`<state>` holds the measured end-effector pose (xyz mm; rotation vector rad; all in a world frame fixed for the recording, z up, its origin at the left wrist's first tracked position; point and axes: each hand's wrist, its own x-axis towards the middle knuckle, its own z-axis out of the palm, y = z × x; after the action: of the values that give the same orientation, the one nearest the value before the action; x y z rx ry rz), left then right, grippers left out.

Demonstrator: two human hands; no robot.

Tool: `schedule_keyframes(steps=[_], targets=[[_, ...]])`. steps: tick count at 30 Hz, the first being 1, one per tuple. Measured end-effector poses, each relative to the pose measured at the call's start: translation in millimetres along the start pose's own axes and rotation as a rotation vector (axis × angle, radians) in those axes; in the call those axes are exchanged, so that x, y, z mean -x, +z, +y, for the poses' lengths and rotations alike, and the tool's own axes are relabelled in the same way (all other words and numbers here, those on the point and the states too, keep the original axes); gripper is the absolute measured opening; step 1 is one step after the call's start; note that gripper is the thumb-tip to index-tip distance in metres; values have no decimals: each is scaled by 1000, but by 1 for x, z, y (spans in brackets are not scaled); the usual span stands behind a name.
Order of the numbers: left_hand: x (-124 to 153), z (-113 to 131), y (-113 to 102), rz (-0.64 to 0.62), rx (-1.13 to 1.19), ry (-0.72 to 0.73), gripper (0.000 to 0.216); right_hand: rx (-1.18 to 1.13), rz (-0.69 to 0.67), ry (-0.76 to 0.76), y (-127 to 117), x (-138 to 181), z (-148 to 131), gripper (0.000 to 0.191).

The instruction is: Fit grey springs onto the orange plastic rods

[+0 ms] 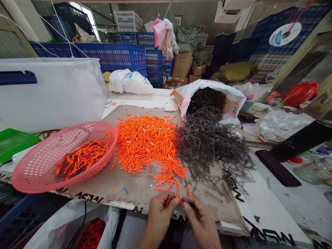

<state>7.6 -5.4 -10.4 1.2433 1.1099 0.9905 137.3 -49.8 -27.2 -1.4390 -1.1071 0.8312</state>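
At the table's front edge, my left hand (pixel 162 211) pinches a small orange plastic piece (pixel 178 197) between thumb and forefinger. More orange shows inside its curled fingers. My right hand (pixel 199 214) meets it fingertip to fingertip, closed at the same piece; whether a spring is between them is too small to tell. Just beyond the hands lies a heap of slim orange plastic pieces (pixel 145 138). To its right spreads a tangled pile of dark thin coil springs (pixel 210 138), spilling from a white plastic sack (pixel 181 98). Several loose springs lie near my right hand.
A pink perforated basket (pixel 28 173) with orange pieces stands left, before a translucent bin (pixel 52 93). Below the edge hangs an open white bag (pixel 49 228) with red-orange parts. A black stand (pixel 280 166) is at right. Gloves (pixel 168 41) hang above; blue crates (pixel 116 57) stand behind.
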Motion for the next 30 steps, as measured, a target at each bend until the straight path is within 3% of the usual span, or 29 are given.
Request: schedule_keyframes(steps=[8,15,19,25,30], targets=[[0,5,-2,-25,-55,22,21,-38,-34,66,0,0,0,30],[1,-3,-1,-67,169,-176,28,-14,-34,47,2,1,3,31],[1,-2,0,-67,337,-206,30,18,-66,-56,2,2,4,28],[2,4,-1,-80,365,-212,29,115,-110,-183,0,3,-3,30],[3,4,5,-68,427,-255,23,115,-97,-15,6,6,-3,45]])
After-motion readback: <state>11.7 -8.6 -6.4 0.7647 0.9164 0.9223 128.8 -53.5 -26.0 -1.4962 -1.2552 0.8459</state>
